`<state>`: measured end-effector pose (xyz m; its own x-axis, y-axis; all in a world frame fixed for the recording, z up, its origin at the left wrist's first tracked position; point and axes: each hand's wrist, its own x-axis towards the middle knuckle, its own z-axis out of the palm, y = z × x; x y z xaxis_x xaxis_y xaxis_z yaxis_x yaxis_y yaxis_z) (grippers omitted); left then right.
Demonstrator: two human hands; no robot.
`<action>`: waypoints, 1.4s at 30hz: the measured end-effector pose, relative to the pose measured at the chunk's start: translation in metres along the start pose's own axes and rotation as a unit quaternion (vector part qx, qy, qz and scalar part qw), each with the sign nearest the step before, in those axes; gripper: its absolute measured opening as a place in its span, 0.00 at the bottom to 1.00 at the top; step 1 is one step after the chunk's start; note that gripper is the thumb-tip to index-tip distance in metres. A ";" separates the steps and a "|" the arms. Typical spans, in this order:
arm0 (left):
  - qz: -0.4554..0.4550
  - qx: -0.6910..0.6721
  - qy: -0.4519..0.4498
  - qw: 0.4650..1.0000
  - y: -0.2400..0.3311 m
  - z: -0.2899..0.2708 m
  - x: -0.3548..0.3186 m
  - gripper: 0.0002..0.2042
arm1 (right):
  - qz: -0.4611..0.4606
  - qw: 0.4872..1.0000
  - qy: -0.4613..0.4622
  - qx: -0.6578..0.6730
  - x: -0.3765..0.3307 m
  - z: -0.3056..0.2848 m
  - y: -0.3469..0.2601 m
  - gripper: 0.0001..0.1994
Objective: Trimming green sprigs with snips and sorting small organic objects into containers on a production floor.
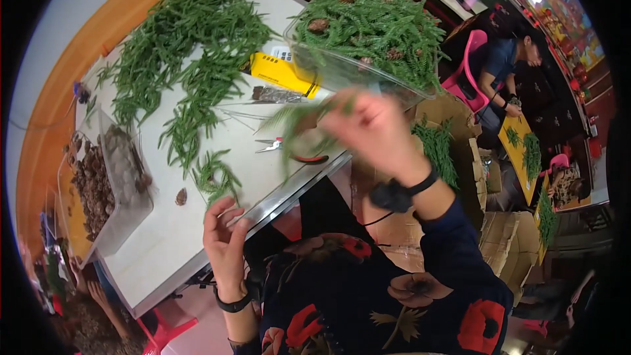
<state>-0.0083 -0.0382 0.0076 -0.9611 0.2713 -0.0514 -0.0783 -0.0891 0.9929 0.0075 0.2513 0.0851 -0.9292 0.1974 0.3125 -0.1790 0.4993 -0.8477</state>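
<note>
Two bare hands are working at the near edge of the white tabletop [164, 243], and I'm watching remotely through the head view. Right hand [378, 128] is hovering over the near right corner, pinching a green sprig [289, 128]; motion blur is hiding the exact finger contact. The sprig is hanging above the tabletop, fronds trailing toward the pliers [269, 146]. Left hand [227, 236] is sitting at the near edge, fingers loosely curled, thumb standing apart, nothing clearly showing in the gap. It's nearly meeting a loose sprig [213, 174]; I can't tell whether they're touching. Thin wires [240, 117] are lying farther in from the pliers, beside the yellow package [279, 73]. The big greenery heap [190, 33] is covering the far edge, a filled clear bin [342, 69] is standing along the right edge, and one pinecone [181, 197] is lying toward the left. Handling, my judgement: I'd be gripping the bare stem rather than the needles, since soft fronds are likely bending and hiding the join. I'd be steadying the other end with the left fingertips, slowing the right wrist, and keeping trailing fronds from snagging the pliers or wires.
</note>
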 end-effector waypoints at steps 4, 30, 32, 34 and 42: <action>-0.024 0.007 0.015 1.000 0.001 -0.009 -0.003 0.18 | -0.050 0.970 0.227 0.069 0.032 -0.084 -0.010 0.08; -0.035 0.067 0.116 0.990 -0.002 -0.035 -0.005 0.17 | -0.060 0.886 0.073 -0.453 0.049 -0.149 0.091 0.18; -0.001 0.141 0.143 0.980 0.001 -0.043 -0.002 0.16 | -0.093 0.851 0.132 -0.500 0.041 -0.140 0.078 0.18; 0.018 0.176 0.161 0.971 0.003 -0.050 0.001 0.16 | -0.111 0.833 0.160 -0.519 0.031 -0.128 0.058 0.17; 0.080 0.454 0.144 0.876 0.029 -0.042 0.016 0.17 | -0.162 0.886 0.213 -0.379 -0.013 -0.036 0.016 0.14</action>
<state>-0.0371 -0.0763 0.0306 -0.9778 0.0594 0.2009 0.1798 0.7300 0.6594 0.0281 0.2877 0.0829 -0.6332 0.1601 0.7572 0.0053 0.9792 -0.2027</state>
